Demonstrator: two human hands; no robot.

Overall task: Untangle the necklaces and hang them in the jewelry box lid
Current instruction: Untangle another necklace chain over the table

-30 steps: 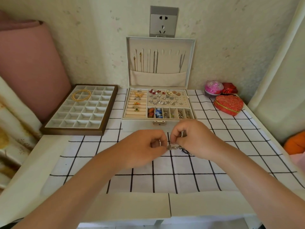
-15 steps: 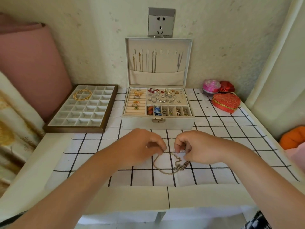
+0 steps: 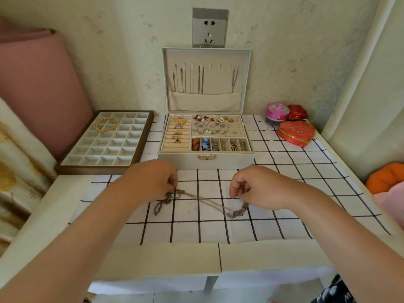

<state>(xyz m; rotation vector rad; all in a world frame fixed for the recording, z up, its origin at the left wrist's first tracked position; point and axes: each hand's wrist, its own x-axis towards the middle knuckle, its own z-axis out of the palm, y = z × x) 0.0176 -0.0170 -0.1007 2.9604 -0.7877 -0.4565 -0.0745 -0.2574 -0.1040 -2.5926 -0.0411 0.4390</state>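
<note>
White cloth (image 3: pixel 196 228) with a black grid covers the middle of the bench (image 3: pixel 161 261). It stops short of the near and left edges, where the pale bare top shows. The open stretch lies between the near edge and the front wall of the jewelry box (image 3: pixel 227 159), which stands at the middle of the far edge, against the wall. Both hands are low over that stretch, just in front of the box.

The necklaces (image 3: pixel 203 199) lie on the cloth between the hands. A thin chain is drawn in a slack line from one hand to the other, with a knotted loop at its left end and a beaded clump at its right.

The left hand (image 3: pixel 153 182) reaches in from the near left corner, knuckles up, its fingers (image 3: pixel 172 185) pinching the chain at the knot. The right hand (image 3: pixel 262 189) reaches in from the near right corner, fingers curled down and grasping the chain just above the beaded clump.

The lid (image 3: pixel 248 84) stands upright, with several chains (image 3: pixel 200 80) hanging inside it above a pocket. A compartment tray (image 3: pixel 102 169) sits at the far left corner with a gold hoop (image 3: pixel 106 124) in it. Near the far right corner are a red heart-shaped box (image 3: pixel 296 133), a pink round box (image 3: pixel 277 111) and a small red box (image 3: pixel 297 112). A wall socket (image 3: pixel 209 28) sits above the lid. A pink roll (image 3: pixel 39 84) leans to the left of the bench, and a pale curtain (image 3: pixel 371 84) and an orange cushion (image 3: pixel 384 178) are on the right.
</note>
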